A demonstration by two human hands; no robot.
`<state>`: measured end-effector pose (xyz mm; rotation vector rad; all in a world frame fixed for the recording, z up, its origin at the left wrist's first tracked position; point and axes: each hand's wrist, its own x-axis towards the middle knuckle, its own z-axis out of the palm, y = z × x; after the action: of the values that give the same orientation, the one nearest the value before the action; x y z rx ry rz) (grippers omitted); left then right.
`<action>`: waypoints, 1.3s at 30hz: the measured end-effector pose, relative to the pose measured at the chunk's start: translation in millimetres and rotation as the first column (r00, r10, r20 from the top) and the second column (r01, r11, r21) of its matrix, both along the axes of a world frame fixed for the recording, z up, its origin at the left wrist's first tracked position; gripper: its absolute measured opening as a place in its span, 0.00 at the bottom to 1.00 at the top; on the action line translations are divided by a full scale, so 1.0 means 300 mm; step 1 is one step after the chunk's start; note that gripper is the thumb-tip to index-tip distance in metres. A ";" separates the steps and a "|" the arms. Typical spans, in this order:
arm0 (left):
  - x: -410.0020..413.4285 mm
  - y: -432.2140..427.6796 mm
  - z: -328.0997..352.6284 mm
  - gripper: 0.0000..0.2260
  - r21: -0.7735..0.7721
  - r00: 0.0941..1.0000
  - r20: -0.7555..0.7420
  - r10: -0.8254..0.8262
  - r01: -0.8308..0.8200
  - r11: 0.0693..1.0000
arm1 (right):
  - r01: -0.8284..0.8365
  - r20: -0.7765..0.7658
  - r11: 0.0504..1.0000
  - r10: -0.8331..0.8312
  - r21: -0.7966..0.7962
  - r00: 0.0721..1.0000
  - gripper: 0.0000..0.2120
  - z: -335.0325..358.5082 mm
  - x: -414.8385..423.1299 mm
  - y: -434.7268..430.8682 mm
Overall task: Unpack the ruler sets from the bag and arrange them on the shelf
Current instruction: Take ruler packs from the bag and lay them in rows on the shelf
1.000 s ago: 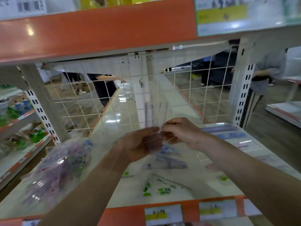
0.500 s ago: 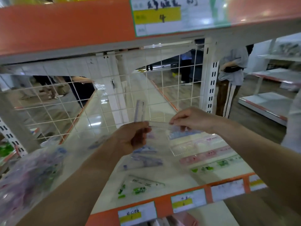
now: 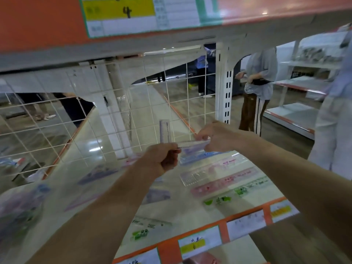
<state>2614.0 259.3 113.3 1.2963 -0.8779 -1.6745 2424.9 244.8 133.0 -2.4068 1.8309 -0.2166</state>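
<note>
Ruler set [image 3: 192, 144] pinched end to end between left hand [image 3: 165, 159] and right hand [image 3: 215, 138], fingers curled on it, over shelf [image 3: 91, 149] centre. Likely placing step; next, lowering flat beside laid sets [image 3: 224, 182] at 4 o'clock, bag [image 3: 21, 210] at 8 o'clock.

Hands have pulled apart: right hand [image 3: 215, 137] moved off to the right and now pinches one end of a clear ruler [image 3: 192, 143] lying level between both hands, which a second ago clutched the set together. Left hand [image 3: 163, 159] now holds the upright ruler [image 3: 165, 131] alone. View swung right: pink ruler set [image 3: 224, 181] and green ruler set [image 3: 238, 193] came into sight, and the bag [image 3: 19, 206] slid to the left edge.
</note>
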 end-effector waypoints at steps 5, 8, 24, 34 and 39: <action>-0.006 -0.046 -0.011 0.15 0.040 0.999 0.010 0.034 -0.035 0.999 | 0.092 -0.110 0.996 -0.093 -0.008 0.990 0.21 -0.028 -0.002 -0.091; 0.014 -0.062 -0.029 0.19 0.053 0.998 0.016 0.055 -0.056 0.997 | 0.105 -0.209 0.994 -0.108 -0.023 0.972 0.20 -0.050 0.001 -0.136; 0.026 -0.100 -0.056 0.20 0.102 0.997 0.073 -0.004 -0.004 0.995 | 0.108 -0.248 0.994 -0.108 -0.014 0.963 0.17 -0.120 -0.029 -0.240; 0.000 -0.102 -0.058 0.07 -0.032 0.970 0.222 -0.099 0.109 0.993 | -0.154 -0.141 0.934 0.113 -0.322 0.984 0.17 -0.021 0.033 -0.154; -0.032 -0.125 -0.023 0.06 -0.057 0.953 0.227 -0.203 0.221 0.974 | -0.421 -0.320 0.849 0.322 -0.320 0.891 0.25 -0.011 0.077 -0.098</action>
<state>2604.6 221.9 106.3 1.3894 -1.2435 -1.6576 2448.2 215.3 129.8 -3.1429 1.4545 -0.2558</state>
